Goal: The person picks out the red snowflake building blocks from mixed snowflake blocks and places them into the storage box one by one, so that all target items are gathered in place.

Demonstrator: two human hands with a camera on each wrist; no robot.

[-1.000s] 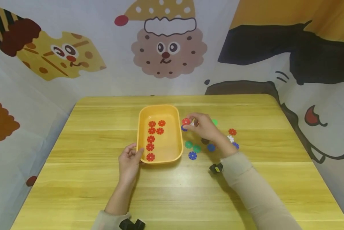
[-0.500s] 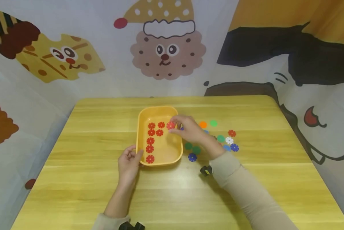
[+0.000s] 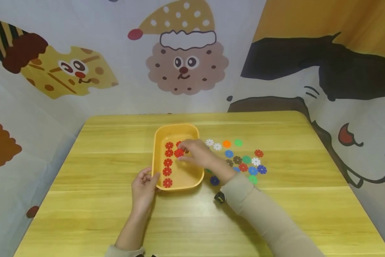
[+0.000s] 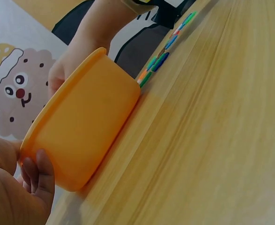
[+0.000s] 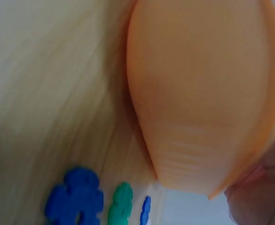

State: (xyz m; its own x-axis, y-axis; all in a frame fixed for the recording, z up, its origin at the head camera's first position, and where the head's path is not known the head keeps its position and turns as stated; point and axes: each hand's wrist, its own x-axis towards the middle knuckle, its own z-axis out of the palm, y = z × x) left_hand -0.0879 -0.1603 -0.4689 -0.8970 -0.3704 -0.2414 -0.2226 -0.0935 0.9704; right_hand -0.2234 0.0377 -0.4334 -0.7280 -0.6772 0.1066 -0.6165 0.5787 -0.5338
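A yellow plastic tray (image 3: 186, 180) stands on the table with red notched discs lying inside it. Several of them, such as one red disc (image 3: 168, 162), form a column along its left side. My left hand (image 3: 142, 191) grips the tray's near left wall, thumb at the rim and fingers outside, as the left wrist view shows on the orange-looking tray (image 4: 88, 117). Inside the tray, my right hand (image 3: 197, 153) pinches a bright red notched disc (image 3: 179, 153) between thumb and fingers. That hand hides the tray's upper right part. The right wrist view shows mainly the tray's outer wall (image 5: 198, 93).
Right of the tray lie several loose discs: an orange disc (image 3: 226, 144), a green disc (image 3: 238, 142), a white disc (image 3: 217, 146), a dark blue disc (image 3: 215, 180) and a red disc (image 3: 258, 153) among them. A printed cartoon cloth (image 3: 125, 100) hangs behind the table.
My right hand has carried the red disc leftward from beside the tray, over its right rim, into the tray. My left hand keeps its hold. The head view has tilted slightly upward.
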